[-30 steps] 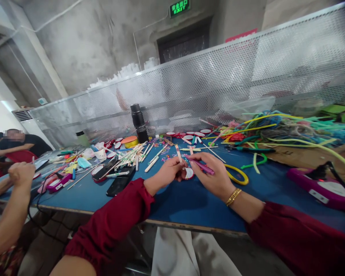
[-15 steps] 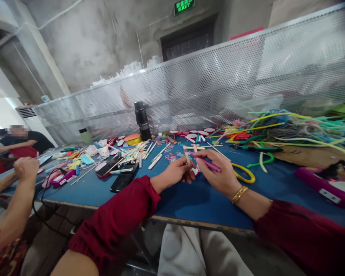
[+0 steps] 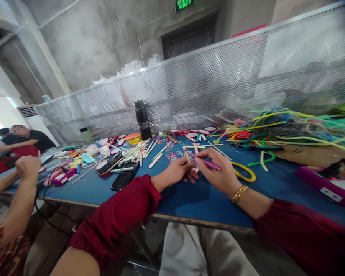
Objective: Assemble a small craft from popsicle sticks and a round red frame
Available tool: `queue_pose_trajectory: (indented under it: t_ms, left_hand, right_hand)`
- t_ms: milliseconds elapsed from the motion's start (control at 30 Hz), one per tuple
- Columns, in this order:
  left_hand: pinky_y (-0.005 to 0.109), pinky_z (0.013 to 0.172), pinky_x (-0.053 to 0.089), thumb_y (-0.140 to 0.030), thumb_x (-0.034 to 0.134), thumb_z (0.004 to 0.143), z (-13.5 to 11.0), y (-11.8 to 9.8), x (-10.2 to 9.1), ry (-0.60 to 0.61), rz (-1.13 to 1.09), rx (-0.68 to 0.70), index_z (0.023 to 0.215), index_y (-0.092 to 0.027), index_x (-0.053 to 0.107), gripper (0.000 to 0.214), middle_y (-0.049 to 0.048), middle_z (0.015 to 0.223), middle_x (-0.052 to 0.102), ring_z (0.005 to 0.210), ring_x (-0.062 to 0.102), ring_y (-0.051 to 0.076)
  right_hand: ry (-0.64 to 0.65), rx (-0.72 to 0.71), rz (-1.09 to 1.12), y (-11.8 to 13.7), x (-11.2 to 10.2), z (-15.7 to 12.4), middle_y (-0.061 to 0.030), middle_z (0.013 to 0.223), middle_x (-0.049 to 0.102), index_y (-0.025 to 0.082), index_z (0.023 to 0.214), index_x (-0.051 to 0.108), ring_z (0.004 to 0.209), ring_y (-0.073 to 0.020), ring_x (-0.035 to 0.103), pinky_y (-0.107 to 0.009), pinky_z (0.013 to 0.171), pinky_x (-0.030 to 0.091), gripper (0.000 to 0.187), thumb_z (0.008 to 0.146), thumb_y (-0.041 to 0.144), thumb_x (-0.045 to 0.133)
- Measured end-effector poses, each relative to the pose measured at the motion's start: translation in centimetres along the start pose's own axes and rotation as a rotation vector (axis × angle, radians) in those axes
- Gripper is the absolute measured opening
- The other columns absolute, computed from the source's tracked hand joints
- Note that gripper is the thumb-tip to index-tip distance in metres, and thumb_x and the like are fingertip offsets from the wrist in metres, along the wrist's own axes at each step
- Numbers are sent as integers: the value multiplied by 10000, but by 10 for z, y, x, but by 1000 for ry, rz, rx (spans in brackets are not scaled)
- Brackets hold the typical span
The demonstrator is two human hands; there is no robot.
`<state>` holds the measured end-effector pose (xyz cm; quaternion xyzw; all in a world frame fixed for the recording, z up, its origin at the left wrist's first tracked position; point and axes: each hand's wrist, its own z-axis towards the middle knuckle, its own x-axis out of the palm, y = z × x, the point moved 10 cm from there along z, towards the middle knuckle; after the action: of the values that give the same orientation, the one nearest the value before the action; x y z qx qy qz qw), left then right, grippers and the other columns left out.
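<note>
In the head view, my left hand (image 3: 176,171) is closed on a flat pale wooden stick (image 3: 185,150), which points up from the fingers. My right hand (image 3: 222,173), with a gold bracelet at the wrist, grips a slim purple pen-shaped tool (image 3: 210,164). Its tip comes close to the stick; I cannot tell whether they touch. A second pale strip (image 3: 196,148) shows beside the right fingers, and whether it is held is unclear. Small coloured loops (image 3: 174,156) lie on the blue table (image 3: 172,203) just beyond my hands.
A yellow ring (image 3: 248,177) and a purple device (image 3: 329,188) lie to the right, before tangled coloured strips (image 3: 301,124). Left are a black phone (image 3: 122,180), many wooden sticks (image 3: 142,150) and a black bottle (image 3: 143,120). Another person's hand (image 3: 28,165) is at far left.
Both hands keep nearly the same pose and hold the same things. The view has shifted very slightly.
</note>
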<state>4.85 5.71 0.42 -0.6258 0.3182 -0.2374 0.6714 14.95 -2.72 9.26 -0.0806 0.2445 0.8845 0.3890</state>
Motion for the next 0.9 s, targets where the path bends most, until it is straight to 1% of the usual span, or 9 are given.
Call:
queue_pose_trajectory:
  t_ms: [267,700,900]
  left_hand:
    - [192,496,390,-603,713,838,-2,-2,3,19,22,10,978,-170,581,474,31,770,724,571,686,120]
    - [182,481,392,-535,691,898,-3,-2,5,32,10,10,996,-163,572,402,23,749,718,555,686,115]
    - [175,488,392,-551,683,904,-3,-2,6,32,10,2,1005,-166,566,415,18,755,715,561,686,109]
  right_hand:
    - [15,-26,-1,-1,3,0,-26,829,734,257,886,672,797,-228,697,-376,761,531,74,936,304,644]
    - [25,-28,-3,-2,5,-2,-29,835,724,251,897,667,809,-224,685,-366,757,511,82,948,307,636]
    - [36,-20,0,-3,6,-2,-25,834,719,253,887,664,818,-226,684,-362,759,505,85,945,302,627]
